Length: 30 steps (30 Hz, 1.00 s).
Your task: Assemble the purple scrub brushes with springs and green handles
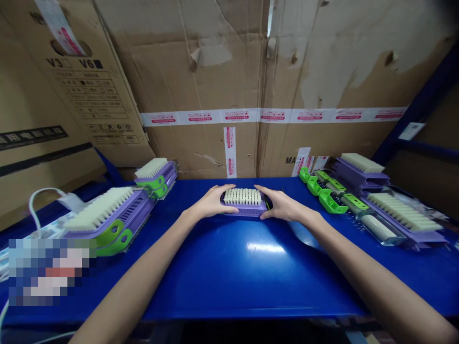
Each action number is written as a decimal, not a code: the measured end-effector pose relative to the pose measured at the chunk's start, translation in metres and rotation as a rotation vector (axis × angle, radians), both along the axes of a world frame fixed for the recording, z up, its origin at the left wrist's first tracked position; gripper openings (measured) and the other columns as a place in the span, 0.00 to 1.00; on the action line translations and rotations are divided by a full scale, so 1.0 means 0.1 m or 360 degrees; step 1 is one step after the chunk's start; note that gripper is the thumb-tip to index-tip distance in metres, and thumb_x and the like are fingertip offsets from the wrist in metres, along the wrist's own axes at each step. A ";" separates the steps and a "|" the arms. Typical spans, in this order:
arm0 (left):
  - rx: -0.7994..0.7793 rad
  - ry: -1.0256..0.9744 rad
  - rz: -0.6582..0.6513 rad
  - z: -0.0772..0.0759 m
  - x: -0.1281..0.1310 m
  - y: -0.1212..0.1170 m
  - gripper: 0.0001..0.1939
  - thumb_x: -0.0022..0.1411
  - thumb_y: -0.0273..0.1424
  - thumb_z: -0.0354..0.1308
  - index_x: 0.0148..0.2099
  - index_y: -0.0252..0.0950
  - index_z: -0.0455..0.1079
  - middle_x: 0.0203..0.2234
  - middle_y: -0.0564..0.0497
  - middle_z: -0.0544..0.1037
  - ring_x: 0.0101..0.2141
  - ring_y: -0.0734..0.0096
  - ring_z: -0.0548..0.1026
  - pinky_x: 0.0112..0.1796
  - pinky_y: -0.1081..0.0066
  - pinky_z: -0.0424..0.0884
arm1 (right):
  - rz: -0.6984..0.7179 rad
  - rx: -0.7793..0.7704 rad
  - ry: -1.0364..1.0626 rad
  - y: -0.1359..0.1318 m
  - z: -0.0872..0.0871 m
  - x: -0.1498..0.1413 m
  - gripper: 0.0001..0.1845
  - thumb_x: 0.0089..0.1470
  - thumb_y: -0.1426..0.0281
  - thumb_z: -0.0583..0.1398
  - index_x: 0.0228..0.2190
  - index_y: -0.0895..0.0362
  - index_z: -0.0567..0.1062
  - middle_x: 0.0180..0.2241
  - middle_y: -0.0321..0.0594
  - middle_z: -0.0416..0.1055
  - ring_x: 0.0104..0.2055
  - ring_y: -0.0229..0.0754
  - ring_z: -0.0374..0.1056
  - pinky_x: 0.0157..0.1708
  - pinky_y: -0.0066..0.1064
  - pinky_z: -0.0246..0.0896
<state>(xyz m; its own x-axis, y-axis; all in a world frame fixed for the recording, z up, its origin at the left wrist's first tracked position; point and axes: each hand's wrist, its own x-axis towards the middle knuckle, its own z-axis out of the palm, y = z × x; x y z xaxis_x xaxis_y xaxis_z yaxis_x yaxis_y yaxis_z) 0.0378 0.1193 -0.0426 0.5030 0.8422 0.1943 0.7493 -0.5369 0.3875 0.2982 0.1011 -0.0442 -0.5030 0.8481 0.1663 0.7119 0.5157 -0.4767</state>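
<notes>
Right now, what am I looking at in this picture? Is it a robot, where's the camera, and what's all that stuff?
There's no robot here, just a person with bare hands. The camera is worn on their head, looking forward and down, so you see nearly what they see.

The left hand and right hand hold a purple block between them, with its pale bristles pointing up. They're over a blue table.

On the left side are more bristly blocks with green parts, near a white plug. On the right are purple pieces, some topped with bristles, and loose green pieces. Big cardboard sheets stand behind. One patch at the lower left is blurred into squares, so I can't tell what's there.
</notes>
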 end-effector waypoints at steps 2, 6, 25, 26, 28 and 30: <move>0.0019 -0.0014 0.0009 0.00 -0.01 0.01 0.46 0.45 0.55 0.63 0.62 0.39 0.59 0.59 0.45 0.65 0.59 0.49 0.61 0.60 0.52 0.50 | -0.0004 -0.0002 -0.0038 0.01 0.03 0.04 0.55 0.36 0.69 0.70 0.63 0.58 0.53 0.61 0.51 0.57 0.62 0.51 0.56 0.61 0.42 0.50; 0.0078 -0.0059 -0.0046 0.00 0.02 0.02 0.42 0.45 0.53 0.63 0.59 0.38 0.62 0.55 0.46 0.69 0.55 0.51 0.66 0.56 0.54 0.58 | -0.0067 -0.0029 -0.0108 -0.01 0.09 0.07 0.54 0.36 0.71 0.70 0.63 0.57 0.53 0.60 0.50 0.59 0.60 0.52 0.59 0.59 0.42 0.53; -0.0027 -0.0299 0.0014 0.08 -0.09 -0.01 0.35 0.44 0.43 0.68 0.53 0.37 0.66 0.49 0.46 0.74 0.49 0.57 0.72 0.50 0.60 0.66 | 0.0028 -0.0526 0.0575 0.14 -0.03 0.17 0.43 0.45 0.64 0.66 0.60 0.59 0.59 0.55 0.54 0.65 0.56 0.48 0.64 0.56 0.44 0.58; -0.0029 -0.0304 0.0009 0.09 -0.10 0.00 0.34 0.44 0.43 0.68 0.53 0.37 0.66 0.49 0.46 0.74 0.48 0.58 0.72 0.50 0.61 0.66 | 0.0052 -0.0567 0.0593 0.15 -0.02 0.18 0.41 0.44 0.66 0.66 0.59 0.59 0.61 0.53 0.53 0.68 0.54 0.47 0.65 0.55 0.43 0.60; -0.0028 -0.0300 0.0004 0.09 -0.10 0.00 0.34 0.44 0.42 0.68 0.53 0.38 0.67 0.48 0.47 0.75 0.48 0.58 0.72 0.49 0.61 0.66 | 0.0084 -0.0636 0.0595 0.16 -0.01 0.21 0.39 0.44 0.71 0.65 0.58 0.59 0.62 0.48 0.49 0.72 0.50 0.45 0.68 0.51 0.40 0.64; -0.0001 -0.0270 0.0038 0.09 -0.12 0.01 0.33 0.44 0.42 0.68 0.52 0.38 0.67 0.47 0.47 0.75 0.47 0.57 0.72 0.49 0.61 0.66 | 0.0040 -0.0644 0.0528 0.16 0.01 0.25 0.38 0.43 0.76 0.61 0.58 0.60 0.62 0.45 0.46 0.74 0.45 0.42 0.71 0.45 0.35 0.67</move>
<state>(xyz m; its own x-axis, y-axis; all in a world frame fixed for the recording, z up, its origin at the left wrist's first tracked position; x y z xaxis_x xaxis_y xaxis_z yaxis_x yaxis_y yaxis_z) 0.0262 0.1205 -0.0338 0.4429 0.8537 0.2740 0.6856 -0.5194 0.5100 0.3234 0.1166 -0.0434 -0.5000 0.8658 -0.0183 0.4782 0.2585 -0.8393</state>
